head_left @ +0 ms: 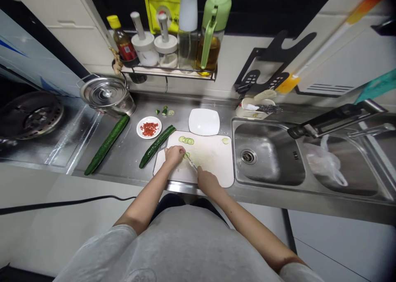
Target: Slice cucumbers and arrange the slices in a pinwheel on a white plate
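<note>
My right hand (209, 182) is wrapped round the handle of a knife (192, 163), its blade pointing up and left over the white cutting board (216, 166). My left hand (175, 155) is closed in a pinch at the board's left side, its fingertips on a cucumber slice (186, 155) at the blade's tip. A short row of cucumber slices (186, 140) overlaps on the board just beyond. One more slice (225, 141) lies near the far right corner. Left of the board, a cut cucumber (157, 146) rests on the steel counter, touching the board's edge.
A white dish (204, 122) stands behind the board. A plate of chopped red pieces (149, 128), a whole cucumber (107, 144), cucumber ends (164, 111) and a lidded pot (107, 94) are to the left. A sink (269, 154) adjoins the right; a condiment shelf (173, 71) hangs above.
</note>
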